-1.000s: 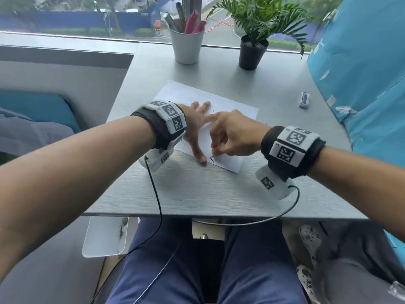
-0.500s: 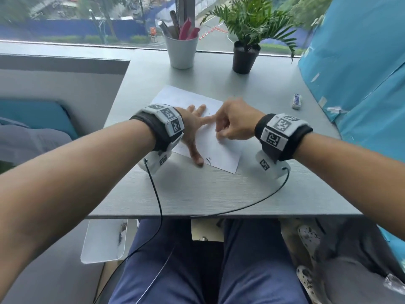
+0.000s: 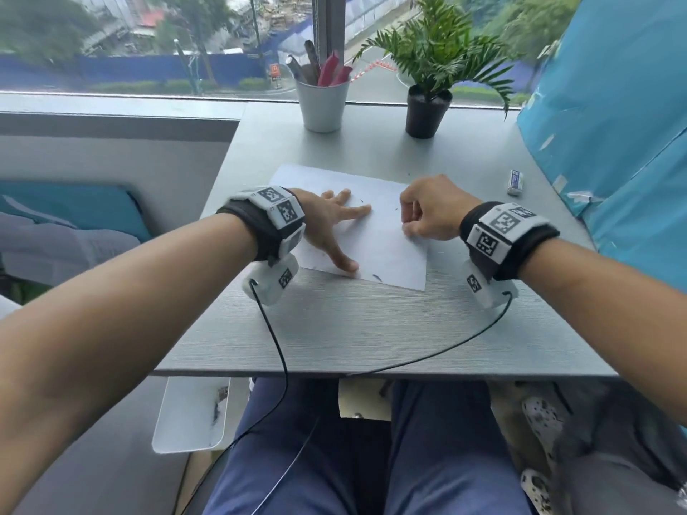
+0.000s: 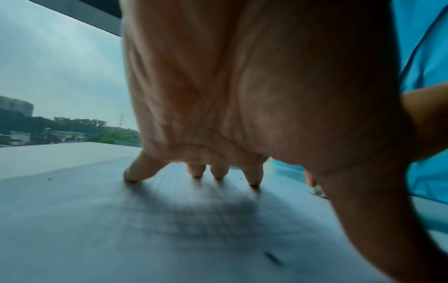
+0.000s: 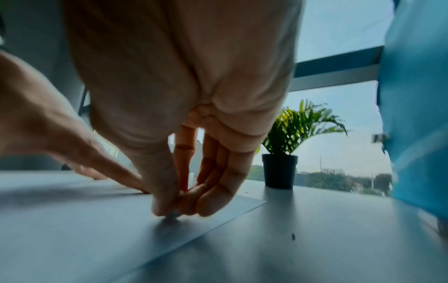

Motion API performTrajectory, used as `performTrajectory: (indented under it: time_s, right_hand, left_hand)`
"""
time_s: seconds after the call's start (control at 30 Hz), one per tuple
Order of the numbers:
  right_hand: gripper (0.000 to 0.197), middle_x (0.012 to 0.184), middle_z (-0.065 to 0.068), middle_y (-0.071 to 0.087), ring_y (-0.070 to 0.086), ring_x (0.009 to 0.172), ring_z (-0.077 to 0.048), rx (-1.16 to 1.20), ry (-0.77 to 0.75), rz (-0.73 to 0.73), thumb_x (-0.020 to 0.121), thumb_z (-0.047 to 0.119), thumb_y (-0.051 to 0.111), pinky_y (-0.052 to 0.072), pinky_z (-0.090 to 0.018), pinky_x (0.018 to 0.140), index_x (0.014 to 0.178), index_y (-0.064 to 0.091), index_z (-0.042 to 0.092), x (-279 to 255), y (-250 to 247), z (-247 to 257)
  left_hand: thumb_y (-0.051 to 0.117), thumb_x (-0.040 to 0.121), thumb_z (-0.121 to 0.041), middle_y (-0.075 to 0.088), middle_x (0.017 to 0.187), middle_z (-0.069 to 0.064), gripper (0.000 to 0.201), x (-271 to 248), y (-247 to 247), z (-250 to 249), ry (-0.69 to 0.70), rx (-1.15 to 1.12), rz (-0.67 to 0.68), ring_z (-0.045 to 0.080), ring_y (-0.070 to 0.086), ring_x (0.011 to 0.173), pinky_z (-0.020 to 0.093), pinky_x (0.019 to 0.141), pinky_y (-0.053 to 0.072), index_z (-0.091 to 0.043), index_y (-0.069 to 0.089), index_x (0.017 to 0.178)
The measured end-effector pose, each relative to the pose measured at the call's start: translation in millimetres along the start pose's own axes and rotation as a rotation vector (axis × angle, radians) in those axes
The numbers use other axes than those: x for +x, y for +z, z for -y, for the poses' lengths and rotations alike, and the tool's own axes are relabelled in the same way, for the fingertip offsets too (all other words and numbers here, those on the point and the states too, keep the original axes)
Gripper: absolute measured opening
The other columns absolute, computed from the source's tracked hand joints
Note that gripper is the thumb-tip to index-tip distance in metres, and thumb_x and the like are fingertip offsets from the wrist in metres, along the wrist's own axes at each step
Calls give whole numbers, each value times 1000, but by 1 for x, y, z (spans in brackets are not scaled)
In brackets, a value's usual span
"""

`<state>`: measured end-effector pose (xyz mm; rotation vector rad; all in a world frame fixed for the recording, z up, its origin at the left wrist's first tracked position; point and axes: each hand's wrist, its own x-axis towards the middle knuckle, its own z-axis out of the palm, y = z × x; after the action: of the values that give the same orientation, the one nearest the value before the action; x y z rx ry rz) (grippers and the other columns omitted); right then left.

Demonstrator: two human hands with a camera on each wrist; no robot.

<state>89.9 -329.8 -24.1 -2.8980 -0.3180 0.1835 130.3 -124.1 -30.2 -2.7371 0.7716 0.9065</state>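
Note:
A white sheet of paper (image 3: pixel 383 250) with a few short dark marks lies on the grey table (image 3: pixel 371 328). My left hand (image 3: pixel 344 232) lies flat on the sheet's left half, fingers spread and straight, with the fingertips (image 4: pixel 252 180) pressing down on the paper (image 4: pixel 169 229). At the sheet's right part, my right hand (image 3: pixel 407 226) is curled. In the right wrist view its thumb and fingers pinch a small pale grey thing (image 5: pixel 172 215) against the paper (image 5: pixel 84 220). That thing is too small to identify.
A white eraser (image 3: pixel 515 182) lies on the table at the right. Along the window stand a white cup of pens (image 3: pixel 322 104) and a potted plant (image 3: pixel 427 109). A blue wrapped bulk (image 3: pixel 613 124) borders the table's right side. Cables hang from both wrist cameras over the near edge.
My right hand has moved right, away from the left index finger, to the sheet's right part. The left hand has stayed flat on the paper. The head view has tilted up.

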Motion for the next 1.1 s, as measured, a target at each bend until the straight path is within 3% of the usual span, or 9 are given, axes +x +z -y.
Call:
performTrajectory:
  time_s: [0.2,0.33,0.43,0.5,0.67,0.8,0.87,0.97,1.1]
  right_hand:
    - [3,70,11,53,50,64,-2,86,-56,-7,75,11,76,34,-10,51,78,75,12,1,10,13]
    - [7,72,10,55,52,77,-11,66,30,-12,75,14,79,40,-22,66,82,77,11,15,0,2]
    - [7,76,5,58,52,82,-15,42,42,-15,75,13,79,40,-24,69,82,76,11,24,-2,2]
    - [5,84,-3,65,53,81,-14,21,60,-28,76,10,78,42,-24,69,80,76,11,27,-2,4]
    - [5,76,-3,69,59,67,-13,47,25,-48,76,10,79,46,-23,63,80,78,10,21,-2,13]
    - [5,73,-2,65,53,56,-7,124,13,-43,76,9,77,43,-14,45,80,78,11,11,6,17]
    - [5,71,3,61,53,60,-9,104,5,-66,77,11,76,40,-19,53,81,78,11,5,11,19]
    - [4,69,10,60,55,61,-5,134,-65,72,75,18,80,44,-20,58,79,78,18,-4,13,25]
    - [9,74,1,70,60,64,-9,169,44,20,75,22,81,44,-15,54,82,79,17,6,-1,-1]
  left_hand:
    - [68,63,-83,10,167,-2,116,-11,11,10,-49,24,-127,26,17,151,53,118,26,-48,8,156]
    - [75,69,-71,34,155,-1,99,-14,7,11,7,39,-220,23,32,143,47,114,34,-36,34,152]
    - [84,69,-55,30,159,-5,95,-15,4,10,171,-28,-226,18,29,145,36,121,22,-29,40,149]
    - [85,66,-58,25,161,-9,101,-12,7,7,236,-83,-200,15,25,147,39,122,20,-35,34,151]
    - [80,64,-69,-2,167,-10,117,-1,12,-4,150,-104,-142,13,1,154,49,124,14,-48,11,155]
    - [77,61,-74,-9,167,-9,122,3,7,-7,101,-37,-88,16,-6,154,54,123,10,-51,3,155]
    - [77,61,-74,-10,167,-8,123,5,6,-11,82,-13,-74,18,-6,154,54,123,11,-48,4,156]
    - [77,61,-75,-11,167,-7,124,4,4,-13,67,25,-67,19,-5,154,53,123,11,-45,4,156]
    - [76,63,-74,-14,167,-4,121,2,0,-19,49,62,-31,21,-6,154,55,122,13,-57,-4,152]
